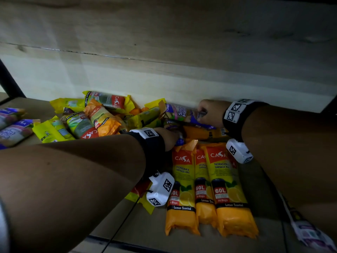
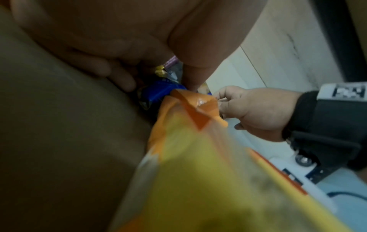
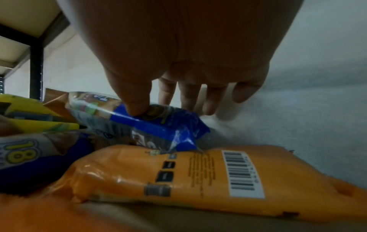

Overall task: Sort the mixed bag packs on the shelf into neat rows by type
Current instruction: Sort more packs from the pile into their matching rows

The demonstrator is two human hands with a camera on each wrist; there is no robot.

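A row of 3 orange lemon-scented packs [image 1: 209, 189] has been laid side by side at the lower centre of the head view. Purple packs [image 1: 12, 126] are gathered at the left edge. A mixed pile [image 1: 102, 115] at centre remains unsorted, so most of the sorting is judged still undone. A purple-and-blue pack [image 3: 151, 120] is pinched by the right hand [image 1: 209, 112]. The left hand [image 1: 168, 137] is buried in packs; its grip cannot be told.

Three orange-and-yellow lemon-scented garbage bag packs [image 1: 207, 189] in front row; two blue-purple plastic packs [image 1: 12, 128] far left; two hands [image 1: 209, 112].
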